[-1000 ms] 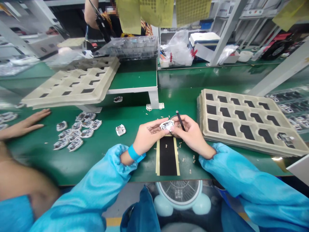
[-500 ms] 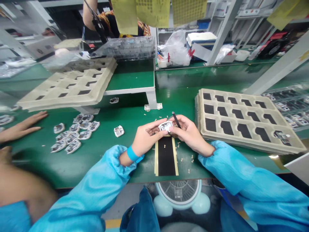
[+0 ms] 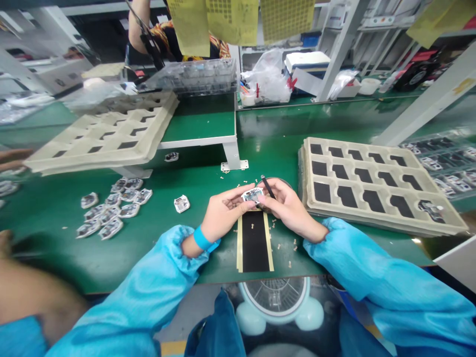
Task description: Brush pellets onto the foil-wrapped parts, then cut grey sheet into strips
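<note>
Between my two hands, above the top end of a black strip [image 3: 256, 248] with yellow edges, is a small white housing with electronics inside [image 3: 252, 195]. My left hand [image 3: 227, 206] grips its left side, thumb along the near edge. My right hand [image 3: 283, 201] holds its right side and also has dark tweezers [image 3: 267, 186] slanting up between thumb and fingers; their tips are hidden. Several tiny pale pieces [image 3: 290, 264] lie scattered around the strip. One similar white housing [image 3: 182, 204] lies on the green table, left of my left hand.
A group of several housings [image 3: 109, 214] lies further left, near a co-worker's arm [image 3: 33, 282]. Stacked beige compartment trays [image 3: 366, 220] stand at the right; another tray stack [image 3: 100, 144] rests on a raised shelf [image 3: 203, 141]. A fan [image 3: 277, 302] is below the table edge.
The view has shifted slightly. The co-worker's hand at the left has drawn back from beside the housings toward the tray's left end. My hands keep nearly the same hold, the housing tilted a little differently.
</note>
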